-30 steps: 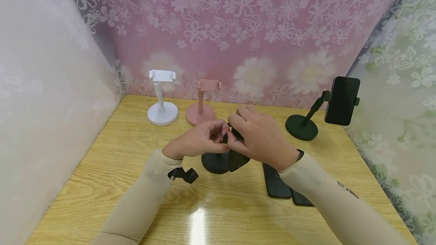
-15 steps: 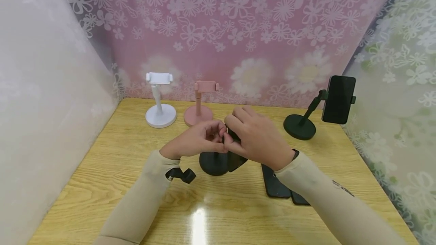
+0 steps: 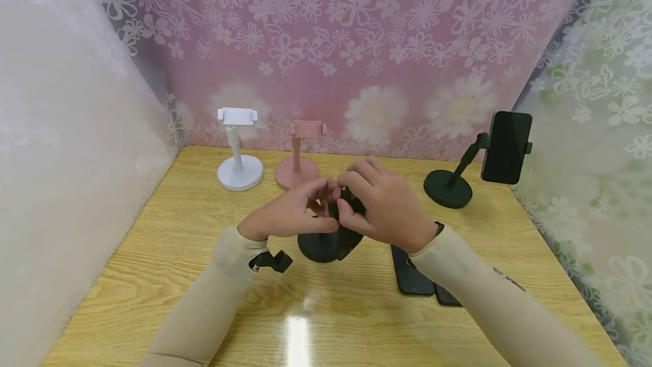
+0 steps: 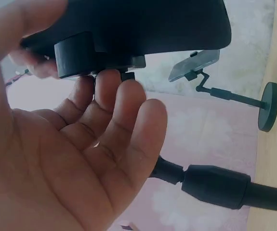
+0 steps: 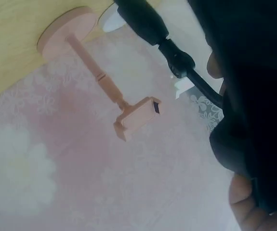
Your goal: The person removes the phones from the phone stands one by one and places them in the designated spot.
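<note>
Between the hands in the head view stands a black phone stand (image 3: pixel 317 248) with a dark phone (image 3: pixel 348 242) at its top. My left hand (image 3: pixel 290 208) has its fingers curled at the stand's clamp; in the left wrist view the fingertips touch the clamp (image 4: pixel 75 55) under the phone (image 4: pixel 152 24). With thumb and fingers my right hand (image 3: pixel 384 203) holds the phone's upper part from the other side. The phone (image 5: pixel 258 86) looms dark and close in the right wrist view, beside the stand's jointed arm (image 5: pixel 179 62). Most of the grip is hidden there.
A white phone stand (image 3: pixel 239 173) and a pink one (image 3: pixel 295 171) stand at the back left of the wooden table (image 3: pixel 168 276). At the right, a dark green stand (image 3: pixel 448 189) holds a phone (image 3: pixel 506 147). Two black phones (image 3: pixel 415 276) lie by the right forearm.
The thumbs, close together before, have drawn slightly apart, and more of the dark clamp shows between them. The held phone has shifted a little left. Both forearms stay nearly in place.
</note>
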